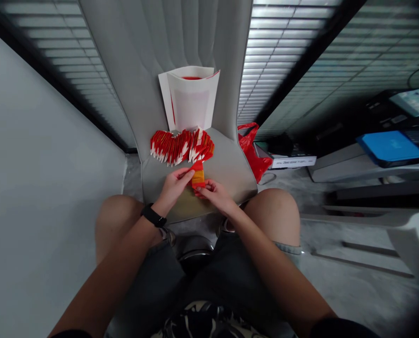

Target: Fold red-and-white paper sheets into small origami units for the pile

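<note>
Between my hands is a small piece of red and orange-yellow paper (198,176), folded or creased, above the front of a grey chair seat (226,164). My left hand (176,187) pinches its left side with thumb and fingers. At its lower right edge, my right hand (214,193) grips it between thumb and fingers. Just beyond lies a fanned row of folded red-and-white paper pieces (172,148), with some orange showing. Behind that row, white sheets (191,103) with red on the inner side lean against the chair's backrest.
A red plastic bag (254,155) is on the right of the chair, with a white box (293,162) beside it. Farther right are a blue flat object (392,145) and a white chair (406,234). A pale wall (47,178) stands on the left.
</note>
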`<state>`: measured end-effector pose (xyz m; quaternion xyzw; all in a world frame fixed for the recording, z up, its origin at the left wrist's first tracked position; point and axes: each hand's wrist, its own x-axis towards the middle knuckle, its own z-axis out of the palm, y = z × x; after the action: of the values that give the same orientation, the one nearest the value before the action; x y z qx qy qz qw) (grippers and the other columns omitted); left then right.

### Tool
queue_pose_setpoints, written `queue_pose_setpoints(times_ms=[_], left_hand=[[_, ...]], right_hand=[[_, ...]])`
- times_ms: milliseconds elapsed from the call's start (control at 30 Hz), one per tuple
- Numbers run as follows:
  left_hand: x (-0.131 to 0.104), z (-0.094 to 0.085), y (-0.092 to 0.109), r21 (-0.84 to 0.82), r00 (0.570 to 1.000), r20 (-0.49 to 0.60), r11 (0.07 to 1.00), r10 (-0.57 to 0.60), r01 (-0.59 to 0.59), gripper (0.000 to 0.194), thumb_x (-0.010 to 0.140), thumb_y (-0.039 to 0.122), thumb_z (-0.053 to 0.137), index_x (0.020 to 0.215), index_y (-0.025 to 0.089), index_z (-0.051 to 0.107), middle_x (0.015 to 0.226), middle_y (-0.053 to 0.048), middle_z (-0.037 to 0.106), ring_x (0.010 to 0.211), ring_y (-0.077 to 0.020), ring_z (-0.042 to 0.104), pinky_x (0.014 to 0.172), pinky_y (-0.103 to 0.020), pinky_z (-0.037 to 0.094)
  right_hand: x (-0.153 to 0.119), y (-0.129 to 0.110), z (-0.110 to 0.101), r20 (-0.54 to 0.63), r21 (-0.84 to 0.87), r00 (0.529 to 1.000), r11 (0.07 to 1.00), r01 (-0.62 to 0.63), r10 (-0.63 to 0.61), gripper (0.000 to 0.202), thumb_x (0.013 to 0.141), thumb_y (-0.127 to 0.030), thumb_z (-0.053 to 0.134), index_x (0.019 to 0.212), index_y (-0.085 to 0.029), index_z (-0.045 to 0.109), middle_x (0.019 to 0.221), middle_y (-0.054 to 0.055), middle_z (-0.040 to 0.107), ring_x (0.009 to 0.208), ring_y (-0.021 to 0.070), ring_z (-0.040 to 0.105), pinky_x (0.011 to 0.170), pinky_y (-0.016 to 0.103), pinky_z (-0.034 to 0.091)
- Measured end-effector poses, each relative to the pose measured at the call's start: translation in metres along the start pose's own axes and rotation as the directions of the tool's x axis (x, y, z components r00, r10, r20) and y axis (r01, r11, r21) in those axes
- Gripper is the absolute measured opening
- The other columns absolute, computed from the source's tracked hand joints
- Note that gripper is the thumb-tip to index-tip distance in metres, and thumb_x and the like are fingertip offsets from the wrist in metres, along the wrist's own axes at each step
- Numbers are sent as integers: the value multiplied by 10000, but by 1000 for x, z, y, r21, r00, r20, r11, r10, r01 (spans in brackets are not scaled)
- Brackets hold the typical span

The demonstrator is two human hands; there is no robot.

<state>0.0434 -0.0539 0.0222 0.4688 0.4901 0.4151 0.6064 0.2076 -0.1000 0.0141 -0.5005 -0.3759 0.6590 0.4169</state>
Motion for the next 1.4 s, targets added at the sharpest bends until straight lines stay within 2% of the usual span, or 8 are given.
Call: queue_pose_setpoints(times_ms=[133, 233, 333, 567, 767, 867, 1033, 1400], left_hand=[[-4, -2, 3, 86, 991, 133, 996, -15, 4, 288, 850, 383, 689, 1060, 196, 753, 1089, -64, 765, 950, -176, 693, 918, -350, 533], [-8, -3, 8, 158, 971, 237, 987, -23, -15, 273, 882, 373, 647, 1073, 213, 759, 1110, -57, 764, 970, -184, 695, 915, -349, 535], [-10, -3, 10, 233, 961, 275, 971, -20, -47, 277, 896, 389, 621, 1053, 210, 764, 1058, -45, 773, 935, -193, 699, 857, -332, 548], [-8, 0, 6, 301, 972, 230, 946, 47, -117, 327, 909, 447, 604, 1020, 185, 765, 992, -51, 781, 880, -197, 699, 807, -312, 545], [-6, -2, 7, 308, 955, 290, 940, 57, -149, 326, 911, 432, 597, 1068, 199, 762, 1057, -49, 780, 924, -205, 706, 868, -346, 549], [-7, 0, 6, 270, 962, 268, 955, 45, -120, 309, 883, 416, 635, 1060, 197, 761, 1066, -55, 778, 931, -205, 709, 870, -357, 561], [-8, 7, 2, 193, 986, 157, 978, 51, -81, 342, 850, 430, 686, 1072, 178, 752, 1086, -78, 774, 953, -214, 720, 908, -390, 569], [-4, 4, -1, 221, 980, 168, 965, 103, -139, 307, 892, 414, 649, 1072, 190, 756, 1084, -75, 774, 960, -211, 721, 906, -375, 571]], right_hand=[[4, -6, -4, -126, -20, 978, 986, 166, -167, 373, 774, -489, 772, 1037, -225, 739, 1061, 45, 763, 959, 184, 698, 939, 352, 526], [6, -10, -8, -150, -29, 971, 982, 187, -189, 333, 772, -499, 766, 974, -234, 769, 1016, 35, 773, 933, 201, 698, 920, 362, 532], [6, -9, -10, -156, -17, 972, 984, 176, -177, 307, 739, -492, 795, 902, -232, 777, 928, 26, 775, 848, 197, 694, 856, 349, 541], [6, -8, -8, -190, 0, 968, 986, 167, -164, 316, 689, -508, 825, 823, -227, 775, 852, 18, 765, 776, 180, 672, 812, 333, 536], [5, -18, -9, -268, 38, 953, 987, 155, -139, 403, 656, -540, 841, 908, -230, 787, 911, 31, 775, 846, 189, 681, 861, 342, 536], [4, -21, -10, -253, 82, 961, 987, 137, -112, 429, 635, -543, 857, 926, -234, 792, 937, 36, 779, 873, 193, 688, 889, 354, 537], [2, -23, -10, -252, 86, 963, 988, 126, -101, 447, 657, -561, 841, 965, -239, 795, 992, 44, 782, 927, 199, 691, 916, 361, 534], [6, -22, -19, -225, 125, 971, 986, 111, -81, 441, 668, -564, 847, 975, -251, 800, 989, 37, 785, 868, 171, 685, 849, 317, 530]])
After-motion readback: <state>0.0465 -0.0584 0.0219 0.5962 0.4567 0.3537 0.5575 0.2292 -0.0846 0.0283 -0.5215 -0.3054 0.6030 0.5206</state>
